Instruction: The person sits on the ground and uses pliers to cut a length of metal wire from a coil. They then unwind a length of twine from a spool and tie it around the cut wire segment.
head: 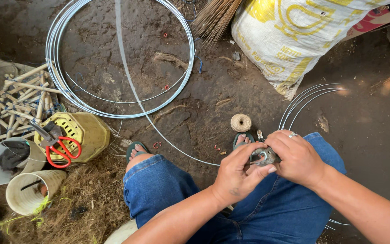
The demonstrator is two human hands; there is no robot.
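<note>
Fingers (pixel 267 149) of both hands clamp a small metal piece (pixel 263 157) over the knees, twine ball (pixel 240 122) ahead, white-and-yellow sack (pixel 294 36) lying beyond, wire coil (pixel 118 58) left.

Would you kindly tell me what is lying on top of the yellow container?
Red-handled pliers lie across the yellow container, handles pointing toward the person. They cover part of its slotted top; its inside stays hidden.

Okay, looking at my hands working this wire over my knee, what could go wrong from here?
1. Both hands, left hand and right hand, are bare and close around the small metal piece where the wire ends; a slip might nick a finger.
2. The wire runs springy from the big coil; released, it could whip back.
3. Loose wire ends lie near your sandalled feet and could scratch them.
</note>
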